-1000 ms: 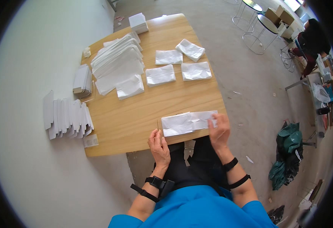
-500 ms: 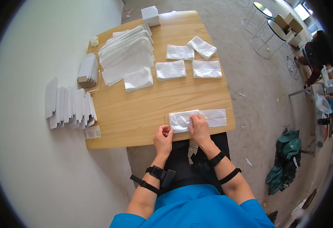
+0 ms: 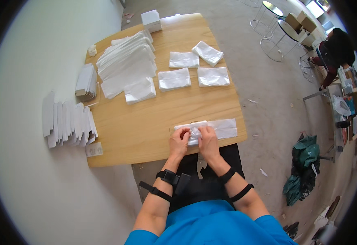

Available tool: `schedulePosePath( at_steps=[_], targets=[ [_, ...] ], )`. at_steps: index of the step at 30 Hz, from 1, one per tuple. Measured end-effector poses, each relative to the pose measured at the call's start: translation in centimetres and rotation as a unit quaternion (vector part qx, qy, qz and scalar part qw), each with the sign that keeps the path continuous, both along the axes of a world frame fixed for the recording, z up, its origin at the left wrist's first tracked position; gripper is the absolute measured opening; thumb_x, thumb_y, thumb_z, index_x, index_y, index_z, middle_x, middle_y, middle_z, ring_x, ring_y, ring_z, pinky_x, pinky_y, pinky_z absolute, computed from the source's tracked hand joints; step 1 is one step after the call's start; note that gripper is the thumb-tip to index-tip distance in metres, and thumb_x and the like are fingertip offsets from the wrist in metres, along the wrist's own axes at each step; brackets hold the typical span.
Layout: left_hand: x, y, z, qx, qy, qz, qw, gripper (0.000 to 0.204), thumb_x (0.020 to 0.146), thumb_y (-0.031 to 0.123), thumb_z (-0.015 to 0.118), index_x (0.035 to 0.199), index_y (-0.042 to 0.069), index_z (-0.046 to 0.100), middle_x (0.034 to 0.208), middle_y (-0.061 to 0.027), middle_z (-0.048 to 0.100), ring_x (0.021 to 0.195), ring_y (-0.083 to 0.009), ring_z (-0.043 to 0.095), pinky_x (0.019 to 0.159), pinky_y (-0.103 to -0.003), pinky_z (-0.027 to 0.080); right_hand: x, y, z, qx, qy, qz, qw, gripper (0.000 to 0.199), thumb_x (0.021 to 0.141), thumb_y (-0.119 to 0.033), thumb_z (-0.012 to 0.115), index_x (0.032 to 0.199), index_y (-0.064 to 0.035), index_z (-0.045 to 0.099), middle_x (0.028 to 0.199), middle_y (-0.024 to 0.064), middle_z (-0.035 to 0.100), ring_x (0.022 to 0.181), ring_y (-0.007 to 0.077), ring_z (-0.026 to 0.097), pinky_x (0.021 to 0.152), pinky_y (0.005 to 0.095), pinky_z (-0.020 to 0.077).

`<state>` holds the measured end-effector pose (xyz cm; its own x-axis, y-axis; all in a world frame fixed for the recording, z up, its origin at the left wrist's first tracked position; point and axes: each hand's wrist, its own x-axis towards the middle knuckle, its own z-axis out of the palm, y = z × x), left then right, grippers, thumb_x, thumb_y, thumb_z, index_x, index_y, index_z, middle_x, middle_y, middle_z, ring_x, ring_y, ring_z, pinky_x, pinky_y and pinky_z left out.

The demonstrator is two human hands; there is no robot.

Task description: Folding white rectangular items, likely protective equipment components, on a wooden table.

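Near the table's front edge lies a stack of thin white plastic bags [image 3: 194, 133], partly hidden by my hands. A flat white strip, seemingly the same film, reaches out to the right from under it [image 3: 225, 127]. My left hand [image 3: 179, 142] is closed on the left part of the stack, thumb and fingers pinching the crinkled film. Close beside it, my right hand [image 3: 208, 143] is closed too, its fingertips pinching the film near the middle. The film bunches between the two hands.
Folded white bundles [image 3: 174, 79] lie across the table's far right. A fanned pile of white sheets [image 3: 123, 61] covers the far left. White cartons [image 3: 86, 81] and flat boxes [image 3: 66, 120] line the left edge by the wall. A person [image 3: 335, 51] works at the right.
My left hand has moved from the table at the stack's left edge onto the film, closer to my right hand. The view has shifted slightly.
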<state>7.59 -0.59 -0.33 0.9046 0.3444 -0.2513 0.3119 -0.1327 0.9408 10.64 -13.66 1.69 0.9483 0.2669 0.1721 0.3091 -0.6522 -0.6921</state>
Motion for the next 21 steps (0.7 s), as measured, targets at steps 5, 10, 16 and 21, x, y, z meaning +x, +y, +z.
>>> schedulePosePath(
  at_steps=[5,10,16,21],
  targets=[
    [0.0,1.4,-1.3,-0.105,0.041,-0.012,0.993,0.017,0.093,0.007,0.058,0.106,0.000,0.065,0.095,-0.0048,0.068,0.084,-0.0106,0.064,0.076,-0.024,0.053,-3.0,1.7,1.9,0.182,0.097,0.030,0.978,0.031,0.078,0.008,0.054,0.109,0.0029,0.058,0.108,0.0227,0.060,0.102,0.0406,0.058,0.086,0.0412,0.0483],
    [-0.1,1.9,-0.7,-0.163,0.047,-0.021,0.985,0.018,0.095,0.009,0.055,0.108,0.001,0.065,0.100,-0.0047,0.067,0.087,-0.0109,0.063,0.079,-0.024,0.052,-2.7,-0.5,0.6,0.163,0.067,-0.112,0.978,0.030,0.086,0.006,0.053,0.116,0.0037,0.057,0.119,0.0178,0.060,0.104,0.0272,0.062,0.086,0.0326,0.0525],
    [-0.8,2.1,2.0,-0.115,-0.001,0.048,0.992,0.019,0.097,0.011,0.053,0.109,0.002,0.064,0.098,-0.0044,0.067,0.080,-0.0102,0.063,0.073,-0.024,0.051,-2.5,-0.6,0.8,0.313,0.220,-0.061,0.922,0.030,0.088,0.003,0.053,0.117,0.0036,0.058,0.118,0.0173,0.061,0.108,0.0246,0.062,0.089,0.0311,0.0520],
    [-0.7,0.6,3.3,-0.119,0.010,0.034,0.992,0.018,0.095,0.013,0.055,0.106,0.002,0.065,0.091,-0.0032,0.067,0.071,-0.0096,0.061,0.064,-0.024,0.050,-1.1,-1.4,1.6,0.316,0.292,-0.130,0.893,0.024,0.091,-0.004,0.054,0.113,-0.0008,0.062,0.103,0.0125,0.067,0.091,0.0184,0.066,0.076,0.0274,0.0538]
  ],
)
